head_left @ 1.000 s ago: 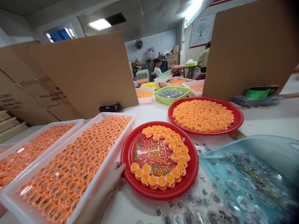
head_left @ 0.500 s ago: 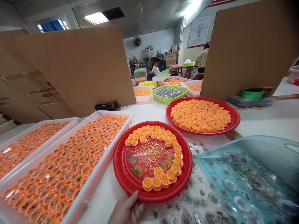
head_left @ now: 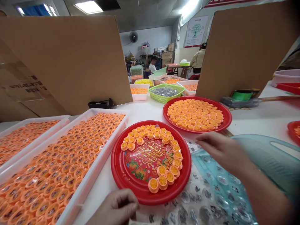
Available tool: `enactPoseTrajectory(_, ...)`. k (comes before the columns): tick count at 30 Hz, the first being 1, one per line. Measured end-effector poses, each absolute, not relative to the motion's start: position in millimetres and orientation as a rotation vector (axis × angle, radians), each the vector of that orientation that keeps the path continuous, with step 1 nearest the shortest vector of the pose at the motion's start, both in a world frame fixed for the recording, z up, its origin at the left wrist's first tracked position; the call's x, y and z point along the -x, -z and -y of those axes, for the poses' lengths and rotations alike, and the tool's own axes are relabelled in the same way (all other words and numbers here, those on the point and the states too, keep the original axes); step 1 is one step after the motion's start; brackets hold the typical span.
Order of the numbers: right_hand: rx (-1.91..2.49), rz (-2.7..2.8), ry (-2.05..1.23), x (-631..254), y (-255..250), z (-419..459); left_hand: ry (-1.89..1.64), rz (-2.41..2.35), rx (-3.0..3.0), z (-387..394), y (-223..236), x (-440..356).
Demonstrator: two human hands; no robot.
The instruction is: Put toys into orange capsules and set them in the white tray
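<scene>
A red round tray (head_left: pixel 131 189) with a gold and floral print holds a curved row of small orange cups (head_left: pixel 162 182) with yellow filling. Loose yellow bits (head_left: pixel 156 153) are scattered on its middle. At its lower left edge is my left hand (head_left: pixel 116 206), fingers curled; what they hold, if anything, is hidden. My right hand (head_left: pixel 222 151) reaches over a pale blue basket (head_left: pixel 257 140) of clear round pieces with dark prints, fingers stretched out to the left and slightly blurred. Behind it stands another red tray (head_left: pixel 228 120) full of orange cups.
White trays (head_left: pixel 90 184) of orange cups with printed tops fill the left side. Flat clear pieces (head_left: pixel 197 200) lie at the front. Cardboard panels (head_left: pixel 93 62) stand on both sides. A green basket (head_left: pixel 161 98) sits farther back, with people beyond.
My right hand has come into view from the right, over the blue basket. My left thumb has left the tray's rim and those fingers are curled. The view has shifted slightly.
</scene>
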State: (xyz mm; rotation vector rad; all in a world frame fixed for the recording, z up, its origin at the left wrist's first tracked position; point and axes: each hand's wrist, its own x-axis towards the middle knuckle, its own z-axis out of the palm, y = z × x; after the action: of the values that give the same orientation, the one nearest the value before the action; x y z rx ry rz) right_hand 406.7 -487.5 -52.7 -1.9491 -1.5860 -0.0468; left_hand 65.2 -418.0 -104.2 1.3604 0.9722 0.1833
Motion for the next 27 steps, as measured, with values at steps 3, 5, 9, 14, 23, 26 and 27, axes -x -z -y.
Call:
enactPoseTrajectory(3, 2.117, 1.773, -0.150, -422.4, 78.1, 439.0, -0.242, -1.024, -1.773, 400.8, 80.0, -74.3)
enactPoseTrajectory(5, 2.123, 1.830, -0.235, -430.0, 91.7, 415.9, -0.218, -1.025, -1.983, 394.8, 73.7, -85.5)
enactPoseTrajectory(9, 2.166, 1.864, -0.384, -442.6, 98.8, 394.1, -0.152, -0.945, -2.147, 390.9, 80.3, -102.5)
enactPoseTrajectory(14, 2.264, 1.888, -0.404, -456.1, 96.8, 390.9, -0.091, -0.875, -2.210, 383.6, 94.4, -111.4)
enactPoseTrajectory(23, 2.278, 2.057, -0.378, -457.7, 113.3, 391.1, -0.064, -0.742, -2.299, 378.5, 113.8, -128.6)
enactPoseTrajectory(26, 2.274, 2.049, -0.374, -457.9, 118.1, 394.3, -0.073, -0.765, -2.298, 378.7, 113.5, -126.0)
enactPoseTrajectory(27, 2.266, 2.049, -0.378, -457.8, 119.0, 395.3, -0.081, -0.769, -2.307, 378.9, 112.0, -125.1)
